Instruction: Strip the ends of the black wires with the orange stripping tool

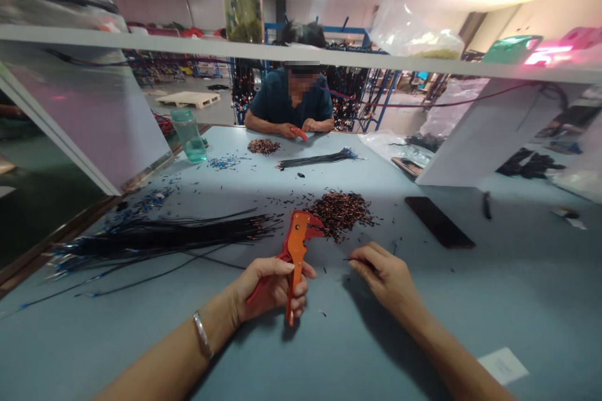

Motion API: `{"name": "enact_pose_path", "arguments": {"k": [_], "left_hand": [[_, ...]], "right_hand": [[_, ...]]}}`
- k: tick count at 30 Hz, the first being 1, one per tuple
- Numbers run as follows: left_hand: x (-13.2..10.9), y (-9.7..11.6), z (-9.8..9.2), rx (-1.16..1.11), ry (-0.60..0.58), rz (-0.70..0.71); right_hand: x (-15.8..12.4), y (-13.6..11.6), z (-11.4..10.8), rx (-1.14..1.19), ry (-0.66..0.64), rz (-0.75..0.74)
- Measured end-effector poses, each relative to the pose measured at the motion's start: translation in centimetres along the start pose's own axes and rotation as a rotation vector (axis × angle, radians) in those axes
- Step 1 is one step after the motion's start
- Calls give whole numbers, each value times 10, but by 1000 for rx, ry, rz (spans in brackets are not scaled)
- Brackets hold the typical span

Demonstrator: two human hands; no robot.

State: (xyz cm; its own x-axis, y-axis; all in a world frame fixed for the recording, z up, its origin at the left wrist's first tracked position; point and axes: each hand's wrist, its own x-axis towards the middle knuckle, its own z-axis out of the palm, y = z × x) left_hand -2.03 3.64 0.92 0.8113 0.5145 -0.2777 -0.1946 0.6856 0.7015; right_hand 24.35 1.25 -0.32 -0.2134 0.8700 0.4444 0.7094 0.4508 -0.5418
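while left hand (273,288) grips orange stripper (297,244), right fingers (364,261) pinch beside.

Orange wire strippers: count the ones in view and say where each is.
2. One wire stripper is gripped in the left hand; a second is in the hands of the co-worker across the table. Others may be hidden.

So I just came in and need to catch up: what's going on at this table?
A person sits at a blue table. The left hand grips an orange wire stripper; the right hand pinches a thin dark wire piece beside it. A bundle of black wires lies to the left, a pile of stripped bits just ahead. Across the table, a co-worker handles a similar tool.
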Motion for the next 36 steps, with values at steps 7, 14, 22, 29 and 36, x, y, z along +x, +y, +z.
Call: {"name": "enact_pose_path", "arguments": {"k": [7, 14, 22, 29, 36], "left_hand": [[2, 4, 0, 33, 71, 68], [2, 3, 0, 47, 75, 57], [1, 3, -1, 44, 31, 59], [0, 4, -3, 55, 24, 72], [1, 3, -6, -9, -16, 76]], "right_hand": [[2, -13, -12, 144, -345, -109], [0, -30, -30, 312, -635, -185], [-8, -26, 13, -211, -246, 76], [6, -4, -26, -135, -334, 63], [9, 5, -30, -206, -307, 222]]}}
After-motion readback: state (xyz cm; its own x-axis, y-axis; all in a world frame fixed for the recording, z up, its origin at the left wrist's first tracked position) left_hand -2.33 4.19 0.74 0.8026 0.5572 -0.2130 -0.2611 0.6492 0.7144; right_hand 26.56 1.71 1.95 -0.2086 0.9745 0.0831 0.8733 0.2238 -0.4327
